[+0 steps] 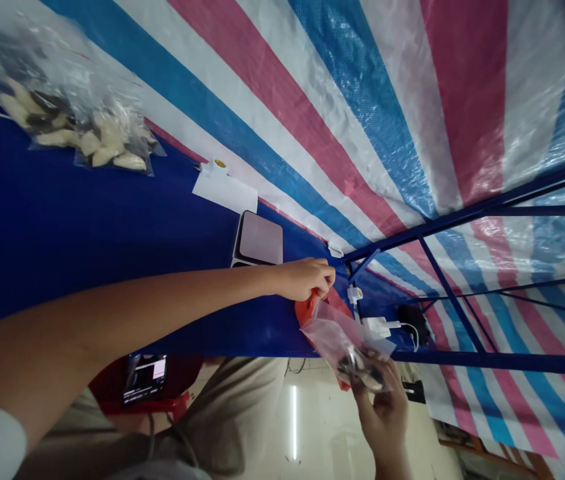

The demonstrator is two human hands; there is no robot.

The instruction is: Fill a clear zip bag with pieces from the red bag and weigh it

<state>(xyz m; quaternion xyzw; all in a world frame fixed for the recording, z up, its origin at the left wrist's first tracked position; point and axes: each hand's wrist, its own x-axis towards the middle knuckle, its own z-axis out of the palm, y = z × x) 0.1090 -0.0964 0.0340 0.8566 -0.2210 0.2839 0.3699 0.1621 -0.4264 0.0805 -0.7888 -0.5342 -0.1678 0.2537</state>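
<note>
My left hand [307, 277] reaches across the blue tabletop and is closed on the top of a red plastic bag [304, 312]. Pinched in my right hand [386, 408] is a clear plastic bag [331, 335] with dark and pale pieces at its lower end. This clear bag overlaps the red one, partly hiding it, just past the table's front edge. Whether the two bags are joined or merely touching, I cannot tell. Right behind my left wrist is a flat box-shaped device with a pale top [261, 239].
Clear bags of pale and dark pieces [107, 143] lie at the back left of the table [87, 220]. White paper [226, 191], a white charger [376, 327] and cable sit along it. A blue metal frame [445, 280] stands right. Below, a phone [145, 377] rests on a red stool [177, 404].
</note>
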